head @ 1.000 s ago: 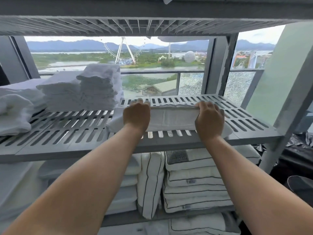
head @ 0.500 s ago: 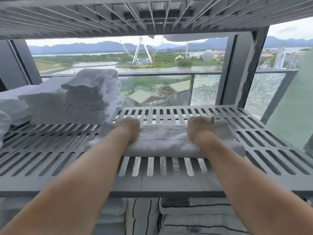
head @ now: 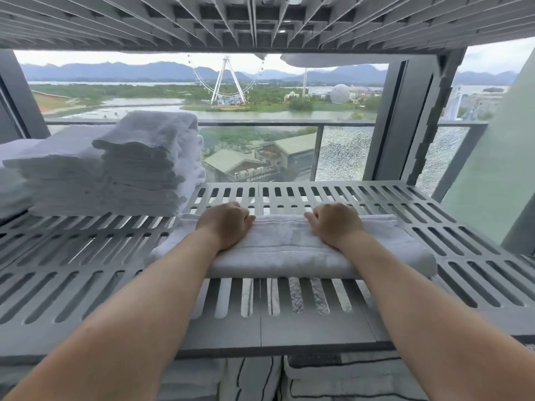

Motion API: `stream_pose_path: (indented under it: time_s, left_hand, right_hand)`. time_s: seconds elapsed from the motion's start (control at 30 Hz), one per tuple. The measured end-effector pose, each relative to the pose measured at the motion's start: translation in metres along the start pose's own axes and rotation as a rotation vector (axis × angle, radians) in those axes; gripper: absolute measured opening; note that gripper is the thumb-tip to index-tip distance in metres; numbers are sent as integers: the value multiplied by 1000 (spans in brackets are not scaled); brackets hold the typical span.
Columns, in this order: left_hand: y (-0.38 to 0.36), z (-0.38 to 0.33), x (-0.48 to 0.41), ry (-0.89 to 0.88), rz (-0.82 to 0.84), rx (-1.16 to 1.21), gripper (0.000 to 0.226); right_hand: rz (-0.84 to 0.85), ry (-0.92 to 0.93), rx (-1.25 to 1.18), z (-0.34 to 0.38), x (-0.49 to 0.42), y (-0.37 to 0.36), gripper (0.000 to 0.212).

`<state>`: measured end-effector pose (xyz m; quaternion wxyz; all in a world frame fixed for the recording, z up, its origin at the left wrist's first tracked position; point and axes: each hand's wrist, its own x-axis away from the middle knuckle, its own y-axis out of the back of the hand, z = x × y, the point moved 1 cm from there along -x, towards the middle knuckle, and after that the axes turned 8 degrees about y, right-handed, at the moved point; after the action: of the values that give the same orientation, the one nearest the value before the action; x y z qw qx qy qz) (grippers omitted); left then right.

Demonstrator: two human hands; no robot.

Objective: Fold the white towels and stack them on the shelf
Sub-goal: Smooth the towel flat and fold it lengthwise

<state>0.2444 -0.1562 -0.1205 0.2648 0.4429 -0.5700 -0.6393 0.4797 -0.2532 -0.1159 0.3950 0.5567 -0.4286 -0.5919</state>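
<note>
On the shelf (head: 477, 256): a folded towel (head: 289, 250) lies flat mid-shelf, right of the stack (head: 139, 169) and apart from it.
Hands: left hand (head: 224, 224) and right hand (head: 337, 224) rest on the towel, fingers curled over its far edge.
Done: stack built; this towel folded and set down.
Left: probably letting go; no unfolded towels visible.
Textures: soft white terry; rigid grey slotted shelf.

The folded towel (head: 289, 250) lies on the shelf (head: 86, 285), before and right of the towel stack (head: 139, 169).
</note>
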Motion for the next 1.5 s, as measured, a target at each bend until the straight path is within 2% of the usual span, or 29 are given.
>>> stream_pose_path:
  time_s: [0.2,0.37,0.47,0.63,0.77,0.87,1.0,1.1,1.23,1.37,1.5]
  left_hand:
    - [-2,3,-2,2,-159,15,39]
    - [-3,3,-2,9,-164,34,30]
    - [-1,2,-2,11,-125,58,27]
    - [8,-8,-3,-78,-194,50,11]
    - [19,-43,-7,-196,-232,121,29]
    - [20,-76,-6,-274,-184,191,23]
    - [6,-104,-2,-230,-26,161,27]
    - [-4,-107,-3,-198,31,157,31]
    - [-6,-105,-2,-216,6,150,34]
    - [-3,-104,8,-277,-93,26,42]
    - [10,-112,16,-198,57,-106,55]
  right_hand:
    - [-120,-4,67,0,-12,9,50]
    - [-24,-90,127,-4,-15,-11,51]
    - [-59,-119,28,-8,-13,-17,43]
    - [-209,-147,115,-13,-9,-7,33]
    - [-235,-195,134,-20,0,4,33]
    - [-193,-280,151,-25,12,12,29]
    - [-100,-443,170,-36,39,18,30]
    - [-13,-595,186,-48,61,17,39]
    - [38,-780,127,-60,78,17,52]
    - [90,-855,40,-65,82,20,69]
    - [100,-890,-113,-67,84,24,75]
